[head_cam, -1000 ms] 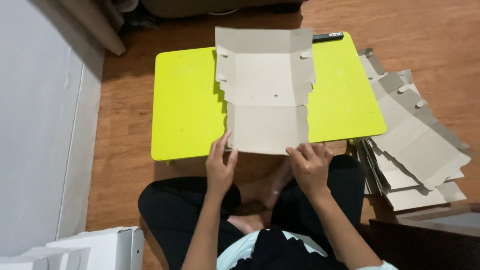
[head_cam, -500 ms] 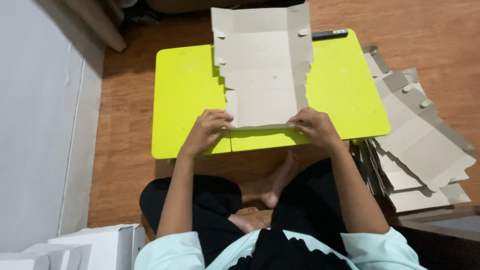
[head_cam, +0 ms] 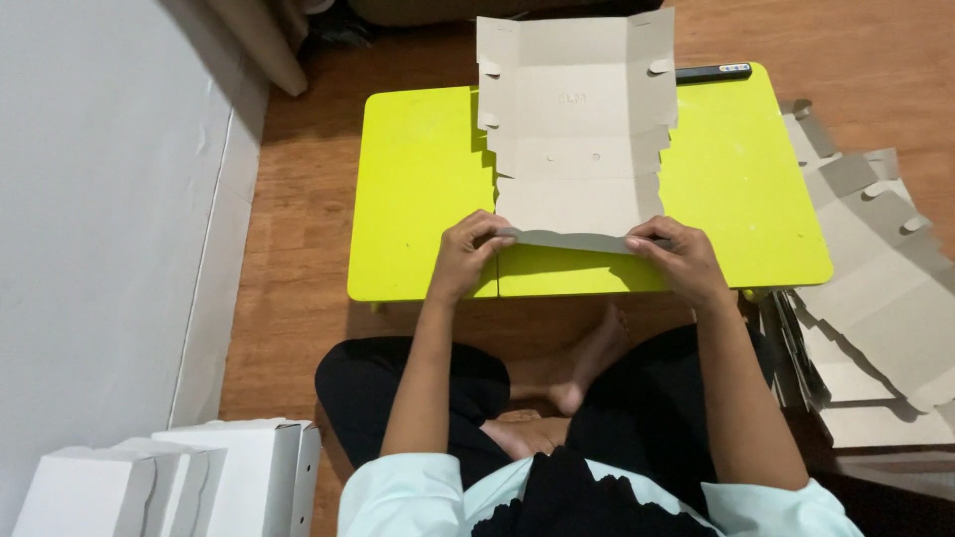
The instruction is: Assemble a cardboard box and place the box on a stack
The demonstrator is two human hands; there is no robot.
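1. Both hands are set on the near edge of a flat grey cardboard box blank (head_cam: 577, 139): the left hand (head_cam: 470, 254) is closed on the left end of the near flap (head_cam: 572, 240), and the right hand (head_cam: 676, 257) is pinched on its right end, thumbs over the top.
2. The blank is laid unfolded on the counter (head_cam: 418, 189), its far end reaching past the counter's far edge, and its near flap is lifted a little off the surface between the two hands.
3. The step in hand is judged to be the folding of this near flap upward along its crease; the side flaps and the small tabs on them are not yet raised.
4. An even lift at both ends is called for next, it is judged, so that the crease is kept straight and the panel is not buckled.
5. The counter is a low, bright yellow-green one, bare apart from the blank and a dark pen-like object (head_cam: 712, 73) lying at its far right edge.
6. A stack of more flat blanks (head_cam: 875, 259) is spread on the wooden floor (head_cam: 298, 199) just to the right.
7. Finished white boxes (head_cam: 169, 477) are seen at lower left beside a pale wall (head_cam: 99, 199).
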